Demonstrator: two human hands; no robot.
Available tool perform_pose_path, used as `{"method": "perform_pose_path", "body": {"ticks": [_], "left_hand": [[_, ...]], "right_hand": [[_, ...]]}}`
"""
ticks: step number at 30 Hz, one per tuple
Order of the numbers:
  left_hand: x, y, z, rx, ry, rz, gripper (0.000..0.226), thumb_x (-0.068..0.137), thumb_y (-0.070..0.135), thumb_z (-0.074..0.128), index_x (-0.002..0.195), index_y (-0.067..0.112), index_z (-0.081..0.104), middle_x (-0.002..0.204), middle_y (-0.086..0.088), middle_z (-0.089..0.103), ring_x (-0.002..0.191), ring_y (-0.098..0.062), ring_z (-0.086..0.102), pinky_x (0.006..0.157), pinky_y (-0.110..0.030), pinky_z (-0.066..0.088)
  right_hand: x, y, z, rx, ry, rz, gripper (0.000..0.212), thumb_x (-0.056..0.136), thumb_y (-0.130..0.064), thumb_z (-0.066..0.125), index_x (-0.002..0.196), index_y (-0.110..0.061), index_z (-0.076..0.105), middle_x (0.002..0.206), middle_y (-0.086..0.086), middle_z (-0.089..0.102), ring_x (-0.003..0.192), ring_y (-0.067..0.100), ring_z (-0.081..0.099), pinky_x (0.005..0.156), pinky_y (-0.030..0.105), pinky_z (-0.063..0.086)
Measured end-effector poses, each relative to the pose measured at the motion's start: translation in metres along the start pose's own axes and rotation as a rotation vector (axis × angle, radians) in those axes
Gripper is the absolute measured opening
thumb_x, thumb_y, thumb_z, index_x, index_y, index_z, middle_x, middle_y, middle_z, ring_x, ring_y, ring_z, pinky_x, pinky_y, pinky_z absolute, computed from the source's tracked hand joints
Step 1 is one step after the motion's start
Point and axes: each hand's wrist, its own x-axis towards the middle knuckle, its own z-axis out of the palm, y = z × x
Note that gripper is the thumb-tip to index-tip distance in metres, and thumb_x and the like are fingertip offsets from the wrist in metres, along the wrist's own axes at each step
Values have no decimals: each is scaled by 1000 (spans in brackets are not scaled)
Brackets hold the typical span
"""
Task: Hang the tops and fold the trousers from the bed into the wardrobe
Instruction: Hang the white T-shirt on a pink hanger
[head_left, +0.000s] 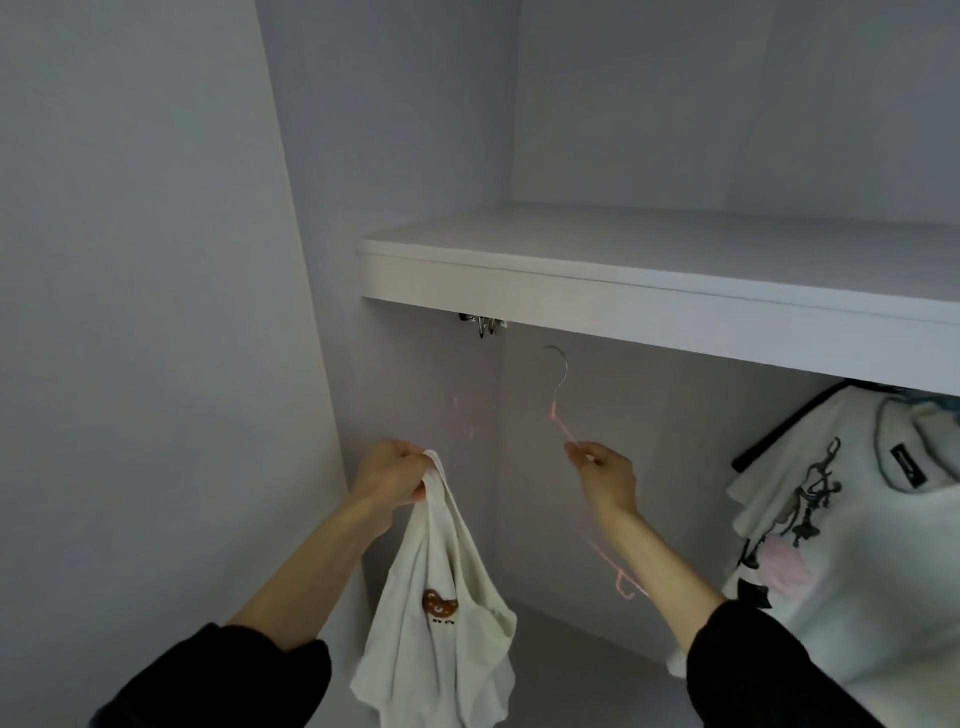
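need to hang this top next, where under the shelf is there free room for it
Free: the stretch under the shelf between the metal bracket at the left corner and the hung white garment. Crowded: far right, where that garment fills the space.

Soft cream cloth top (441, 623), pink plastic hanger (563, 431) with shiny metal hook, smooth matt white shelf (649, 296)

left hand (392, 475) grips bunched top edge of cream top (441, 623); top hangs below fist, small brown bear print on front. right hand (605, 475) pinches pink hanger (563, 431) on its arm, metal hook up, not on anything, lower arm blurred. both inside white wardrobe, under shelf (649, 291). white printed garment (857, 545) hangs at right. metal hooks (483, 326) under shelf at left.
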Motion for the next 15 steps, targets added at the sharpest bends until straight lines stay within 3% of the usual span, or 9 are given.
{"method": "perform_pose_path", "body": {"ticks": [3,6,8,13,15], "left_hand": [[-8,-1,8,6,-15,10,27,83,-11,50,62,5,57,63,-9,55,60,-19,56,55,-24,53],[-21,-1,17,8,-39,27,25,83,-10,48,64,4,55,64,-10,55,58,-18,54,47,-19,49],[-26,-3,20,10,-50,33,23,83,-10,47,66,2,55,68,-12,55,58,-20,53,48,-20,48],[-52,1,38,24,-51,34,16,81,-9,47,74,3,55,73,-17,52,65,-24,51,63,-33,44],[-66,2,47,16,-62,30,17,82,-9,46,76,5,53,74,-15,50,68,-23,49,63,-33,42]], "right_hand": [[-8,16,-23,41,-5,0,9,86,-18,66,84,-11,72,87,7,69,82,19,58,77,29,43],[-27,23,-52,111,24,-19,37,87,-24,66,56,-14,48,57,5,44,59,17,37,56,29,29],[-42,30,-67,167,23,-58,44,86,-28,66,56,-11,38,56,7,33,56,16,30,53,29,26],[-63,38,-102,41,-225,-63,35,85,-33,66,62,-11,52,55,0,48,57,15,45,60,26,34],[-65,40,-107,-43,-237,-36,32,86,-36,65,65,-14,56,54,-6,47,57,11,44,59,25,33]]}}
